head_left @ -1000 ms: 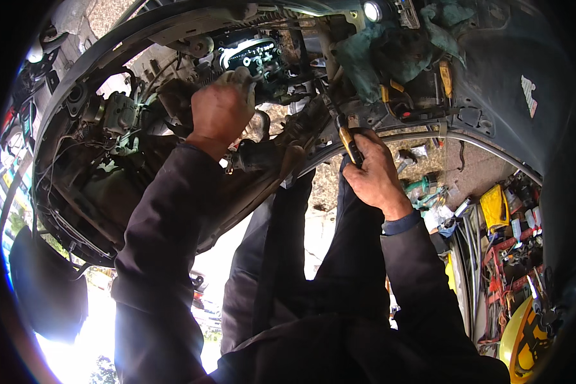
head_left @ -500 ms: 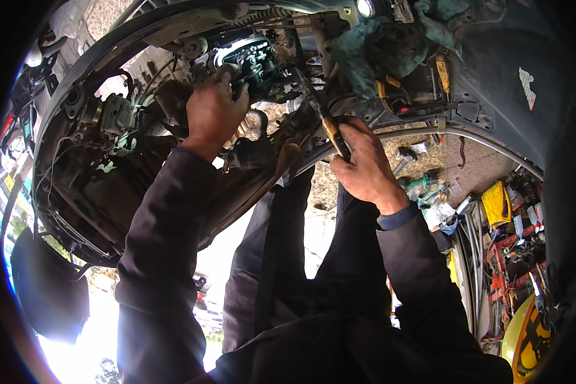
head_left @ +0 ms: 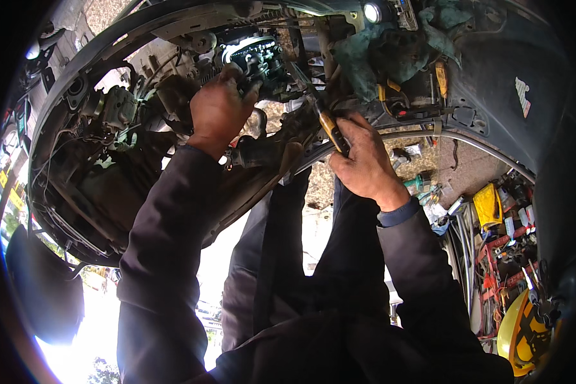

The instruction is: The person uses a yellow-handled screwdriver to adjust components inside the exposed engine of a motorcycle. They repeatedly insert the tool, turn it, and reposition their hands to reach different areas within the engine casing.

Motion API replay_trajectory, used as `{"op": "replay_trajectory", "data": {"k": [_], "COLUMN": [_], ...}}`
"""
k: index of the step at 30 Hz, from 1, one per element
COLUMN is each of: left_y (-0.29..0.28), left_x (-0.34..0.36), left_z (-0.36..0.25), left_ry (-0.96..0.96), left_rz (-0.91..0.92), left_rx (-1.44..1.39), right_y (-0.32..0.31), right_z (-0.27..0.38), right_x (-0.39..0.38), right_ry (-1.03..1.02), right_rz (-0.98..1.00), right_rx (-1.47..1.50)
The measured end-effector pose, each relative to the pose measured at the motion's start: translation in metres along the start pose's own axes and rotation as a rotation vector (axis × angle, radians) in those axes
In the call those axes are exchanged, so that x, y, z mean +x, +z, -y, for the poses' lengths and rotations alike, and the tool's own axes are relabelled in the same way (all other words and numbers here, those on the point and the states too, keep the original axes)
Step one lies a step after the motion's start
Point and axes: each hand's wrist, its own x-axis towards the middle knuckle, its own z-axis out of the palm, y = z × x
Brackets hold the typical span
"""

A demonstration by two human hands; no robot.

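I am looking up into the dirty underside of a vehicle's engine bay (head_left: pixel 141 147). My left hand (head_left: pixel 219 109) is raised into the machinery, fingers closed around a dark part by a bundle of wires and a lit opening. My right hand (head_left: pixel 365 160) grips a screwdriver (head_left: pixel 331 131) with a yellow and black handle, its shaft pointing up and left into the engine parts. Both arms wear dark sleeves.
A small work lamp (head_left: pixel 372 11) shines at the top. Teal rags (head_left: pixel 371 51) hang beside yellow-handled tools (head_left: pixel 440 77). Tools, a yellow container (head_left: pixel 489 205) and red racks (head_left: pixel 505 256) lie on the ground at right. A yellow helmet-like object (head_left: pixel 521 333) sits at bottom right.
My right hand with the screwdriver has shifted a little left and up toward the engine. My left hand has reached slightly further into the wiring.
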Motion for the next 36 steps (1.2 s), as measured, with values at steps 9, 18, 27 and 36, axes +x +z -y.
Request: {"op": "replay_trajectory", "data": {"k": [9, 18, 27, 36], "left_y": [0.003, -0.013, -0.024, -0.025], "left_x": [0.003, -0.006, -0.025, -0.033], "left_z": [0.002, -0.012, -0.017, -0.022], "left_ry": [0.052, -0.113, -0.656, -0.71], "left_rz": [0.045, 0.138, 0.5, 0.349], "left_rx": [0.113, -0.193, -1.206, -1.171], "right_y": [0.001, 0.001, -0.005, 0.003], "right_z": [0.002, 0.005, 0.019, 0.023], "right_x": [0.001, 0.002, 0.008, 0.01], "right_ry": [0.06, -0.014, -0.076, -0.099], "right_rz": [0.025, 0.006, 0.047, 0.064], "right_rx": [0.028, -0.026, -0.065, -0.115]}}
